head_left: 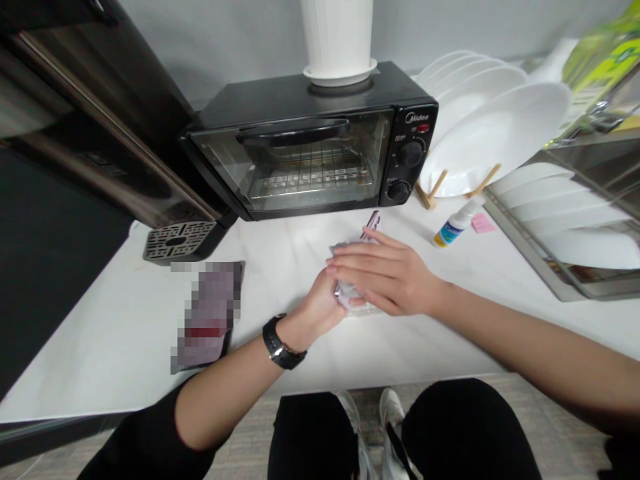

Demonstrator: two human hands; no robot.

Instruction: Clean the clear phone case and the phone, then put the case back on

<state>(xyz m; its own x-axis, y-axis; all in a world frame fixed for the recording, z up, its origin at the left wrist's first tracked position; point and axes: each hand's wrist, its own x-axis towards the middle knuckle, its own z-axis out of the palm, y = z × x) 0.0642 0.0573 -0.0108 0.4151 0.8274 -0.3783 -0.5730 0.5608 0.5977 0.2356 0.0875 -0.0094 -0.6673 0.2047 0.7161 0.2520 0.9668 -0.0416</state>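
Head camera, looking down at a white tabletop from where the person stands.

Both bare hands meet near the middle of the tabletop, in front of a black toaster oven. The left hand, with a black watch on its wrist, reaches in from below. It appears to clasp the near end of a slim pink device, though its fingers are mostly hidden. The right hand lies across the top. Its fingers are straight and pressed together, flat on a pale grey cloth that covers the device's middle. Only the device's far tip and a sliver by the left palm show.

A small spray bottle lies on its side near the right hand, not touching it, with a pink note just beside it. White plates stand in a wooden rack behind. A blurred-out dark item lies well to the left.

The cloth is on the device and the bottle is put down, so the wiping looks to be in progress. How much of the surface has been covered cannot be told.
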